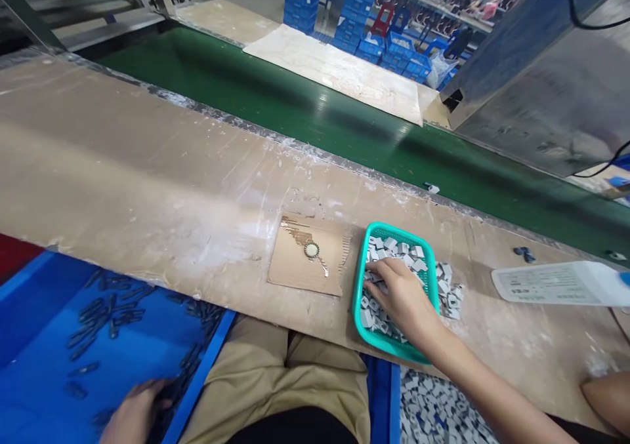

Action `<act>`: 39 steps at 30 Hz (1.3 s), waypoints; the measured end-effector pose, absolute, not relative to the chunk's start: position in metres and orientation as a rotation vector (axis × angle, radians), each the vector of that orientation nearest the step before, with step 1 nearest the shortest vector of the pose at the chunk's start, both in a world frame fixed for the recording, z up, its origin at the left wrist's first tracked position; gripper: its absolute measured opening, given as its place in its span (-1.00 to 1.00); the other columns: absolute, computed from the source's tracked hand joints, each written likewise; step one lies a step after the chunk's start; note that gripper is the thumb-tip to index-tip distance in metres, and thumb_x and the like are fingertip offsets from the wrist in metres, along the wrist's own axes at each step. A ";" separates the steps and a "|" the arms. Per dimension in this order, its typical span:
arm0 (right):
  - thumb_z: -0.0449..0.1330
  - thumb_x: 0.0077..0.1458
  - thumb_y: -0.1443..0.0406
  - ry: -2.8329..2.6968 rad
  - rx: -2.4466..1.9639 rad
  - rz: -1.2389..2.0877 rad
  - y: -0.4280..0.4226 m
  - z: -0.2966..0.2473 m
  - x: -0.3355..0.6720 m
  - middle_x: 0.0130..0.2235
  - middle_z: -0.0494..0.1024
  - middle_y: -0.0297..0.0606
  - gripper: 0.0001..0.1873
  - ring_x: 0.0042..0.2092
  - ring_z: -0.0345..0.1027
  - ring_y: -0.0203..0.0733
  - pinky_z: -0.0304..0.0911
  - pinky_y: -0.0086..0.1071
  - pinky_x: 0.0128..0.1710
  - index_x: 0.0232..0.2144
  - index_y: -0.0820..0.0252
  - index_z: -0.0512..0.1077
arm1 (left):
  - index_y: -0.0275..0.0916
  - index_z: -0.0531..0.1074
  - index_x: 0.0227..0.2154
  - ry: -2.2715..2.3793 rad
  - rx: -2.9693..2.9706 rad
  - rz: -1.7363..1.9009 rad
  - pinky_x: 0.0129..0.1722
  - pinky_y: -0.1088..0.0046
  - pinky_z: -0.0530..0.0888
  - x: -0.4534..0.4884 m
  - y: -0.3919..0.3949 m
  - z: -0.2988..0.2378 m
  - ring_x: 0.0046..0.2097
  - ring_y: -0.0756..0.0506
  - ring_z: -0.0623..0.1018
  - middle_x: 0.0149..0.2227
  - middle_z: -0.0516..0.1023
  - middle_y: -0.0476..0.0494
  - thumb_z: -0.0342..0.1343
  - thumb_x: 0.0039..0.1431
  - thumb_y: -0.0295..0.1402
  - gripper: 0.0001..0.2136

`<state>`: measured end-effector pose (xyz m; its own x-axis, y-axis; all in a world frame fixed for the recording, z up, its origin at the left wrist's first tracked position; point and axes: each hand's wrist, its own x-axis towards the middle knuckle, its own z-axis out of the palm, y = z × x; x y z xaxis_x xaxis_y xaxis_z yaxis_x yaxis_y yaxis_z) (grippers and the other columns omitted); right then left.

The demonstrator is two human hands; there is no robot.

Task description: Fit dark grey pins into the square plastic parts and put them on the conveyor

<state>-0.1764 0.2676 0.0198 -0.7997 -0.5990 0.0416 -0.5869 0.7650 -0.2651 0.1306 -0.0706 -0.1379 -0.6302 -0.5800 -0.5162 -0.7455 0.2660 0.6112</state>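
My right hand (401,296) reaches into a small teal basket (360,280) of several small grey-white square parts (394,247) on the workbench; its fingers curl down among the parts. Low at the left, my left hand (135,411) rests in a blue bin (44,339) holding several small dark parts (105,313); its fingers are blurred and touch the dark parts. Between the two lies a cardboard square (295,267) with a small round metal piece (312,250) on it.
More grey parts (449,290) lie spilled right of the basket, and a bin of them (433,408) sits below the bench. A white labelled bottle (556,282) lies at the right. A green conveyor belt (305,113) runs behind the bench; blue crates (359,24) stand beyond.
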 end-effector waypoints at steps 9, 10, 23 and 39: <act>0.14 0.03 0.24 2.795 -0.736 -0.863 0.272 0.031 -0.184 -0.26 0.55 -0.16 -0.83 -0.19 0.42 -0.02 0.32 -0.14 -0.18 -0.30 0.16 0.44 | -0.07 0.53 -0.65 2.250 -1.192 1.175 -0.13 0.02 0.39 0.129 -0.102 -0.138 -0.17 -0.53 0.50 -0.44 0.61 -0.21 0.16 -0.30 -0.22 -0.90; 0.15 0.04 0.21 2.720 -0.633 -0.985 0.274 0.035 -0.185 -0.24 0.56 -0.17 -0.80 -0.18 0.43 -0.03 0.33 -0.15 -0.16 -0.29 0.16 0.45 | -0.09 0.54 -0.61 2.232 -1.262 1.208 -0.09 0.00 0.38 0.127 -0.104 -0.132 -0.11 -0.54 0.47 -0.39 0.61 -0.23 0.18 -0.29 -0.20 -0.87; 0.25 -0.04 0.10 2.409 -0.492 -1.353 0.216 0.043 -0.193 -0.32 0.55 -0.17 -0.61 -0.31 0.44 -0.13 0.39 -0.28 -0.31 -0.19 0.19 0.47 | -0.28 0.51 -0.44 0.734 -1.732 2.720 -0.54 0.66 0.47 0.044 -0.022 -0.039 -0.42 -0.01 0.54 -0.47 0.53 -0.05 0.33 -0.35 -0.68 -0.68; 0.09 0.12 0.24 2.589 -1.135 -0.880 0.182 0.010 -0.201 -0.23 0.53 -0.10 -0.76 -0.22 0.45 -0.07 0.36 -0.23 -0.21 -0.25 0.20 0.50 | -0.29 0.43 -0.53 0.708 -1.182 2.739 -0.11 0.52 0.49 0.018 0.016 -0.004 -0.13 -0.09 0.54 -0.30 0.53 -0.07 0.27 -0.09 -0.57 -0.88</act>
<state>-0.2010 0.1820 0.0098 -0.6920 -0.7186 0.0689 -0.6118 0.5330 -0.5845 0.0182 0.0164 -0.0039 -0.7003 -0.1103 -0.7052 -0.2453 -0.8907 0.3828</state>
